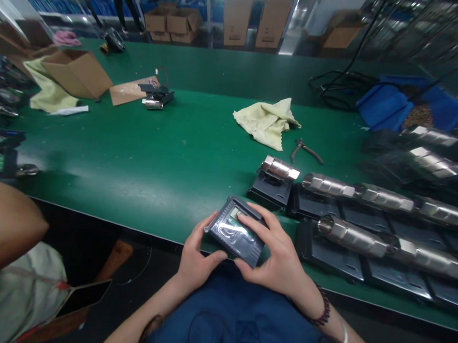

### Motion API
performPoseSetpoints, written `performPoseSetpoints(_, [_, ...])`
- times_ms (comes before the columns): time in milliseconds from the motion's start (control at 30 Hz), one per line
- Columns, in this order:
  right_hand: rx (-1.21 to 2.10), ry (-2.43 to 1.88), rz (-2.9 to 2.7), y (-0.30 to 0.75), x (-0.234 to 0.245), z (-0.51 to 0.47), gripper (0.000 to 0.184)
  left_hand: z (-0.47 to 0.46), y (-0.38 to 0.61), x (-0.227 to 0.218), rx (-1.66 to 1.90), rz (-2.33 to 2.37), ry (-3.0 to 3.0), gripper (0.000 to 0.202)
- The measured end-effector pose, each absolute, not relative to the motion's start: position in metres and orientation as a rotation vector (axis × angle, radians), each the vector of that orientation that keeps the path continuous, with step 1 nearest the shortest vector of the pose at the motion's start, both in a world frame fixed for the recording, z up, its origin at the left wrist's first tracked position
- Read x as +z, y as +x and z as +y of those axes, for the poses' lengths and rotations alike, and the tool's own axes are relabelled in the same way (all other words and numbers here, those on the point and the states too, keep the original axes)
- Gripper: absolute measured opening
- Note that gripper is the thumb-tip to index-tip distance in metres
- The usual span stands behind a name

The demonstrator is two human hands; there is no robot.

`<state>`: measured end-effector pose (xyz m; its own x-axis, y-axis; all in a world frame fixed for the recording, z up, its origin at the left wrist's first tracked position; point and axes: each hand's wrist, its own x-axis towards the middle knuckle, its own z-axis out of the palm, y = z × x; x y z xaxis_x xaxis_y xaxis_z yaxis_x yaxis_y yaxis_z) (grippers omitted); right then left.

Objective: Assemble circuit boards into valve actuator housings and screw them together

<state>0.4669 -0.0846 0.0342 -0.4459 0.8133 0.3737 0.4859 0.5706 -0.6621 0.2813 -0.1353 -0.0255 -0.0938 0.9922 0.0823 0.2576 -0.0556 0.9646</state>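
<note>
The dark grey unit (235, 231), a flat case with a clear display window on its face, was held tilted just above the near edge of the green tabletop (158, 159), over the person's lap. The left hand (196, 260) gripped its left end, thumb under the lower edge and fingers (208, 225) curled closed against the side. The right hand (276, 255) gripped the right end, its fingers spread across the top face, one fingertip touching the window. Both hands were closed on the case.

Just beyond it, to the right, stood another dark unit with a metal cylinder (277, 169) on top. Further right lay two rows of like units with cylinders (365, 239), packed side by side. Pliers (307, 150) and a yellow cloth (266, 122) lay behind these, well apart from the hands. A cardboard box (78, 73) sat at far left, and a blue bin (389, 104) at far right. Another person's arm (9, 224) showed at the left edge.
</note>
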Motion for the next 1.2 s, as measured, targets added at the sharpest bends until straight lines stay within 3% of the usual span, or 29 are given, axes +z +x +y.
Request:
performPoseSetpoints(500, [0.594,-1.054,-2.277,0.469,0.045,-0.083,0.067,-0.128,0.273,-0.007,1.27,1.447,1.396,0.056])
performPoseSetpoints(700, [0.598,-0.868,-2.388,0.467,0.052,-0.09,0.063,-0.104,0.251,0.024,0.91,1.221,1.251,0.068])
performPoseSetpoints(800, [0.738,-0.833,-2.325,0.471,0.049,-0.098,0.069,-0.103,0.251,0.032,0.773,1.191,1.194,0.072])
performPoseSetpoints(933, [1.191,-1.132,-1.86,0.478,0.035,-0.103,0.09,-0.121,0.256,0.023,0.902,1.262,1.243,0.078])
performPoseSetpoints(1067, [1.573,-1.197,-1.699,0.474,0.025,-0.101,0.065,-0.135,0.254,0.012,0.938,1.293,1.391,0.085])
performPoseSetpoints(1200, [1.467,-1.216,-1.783,0.466,0.022,-0.1,0.052,-0.133,0.251,0.017,0.85,1.365,1.623,0.07])
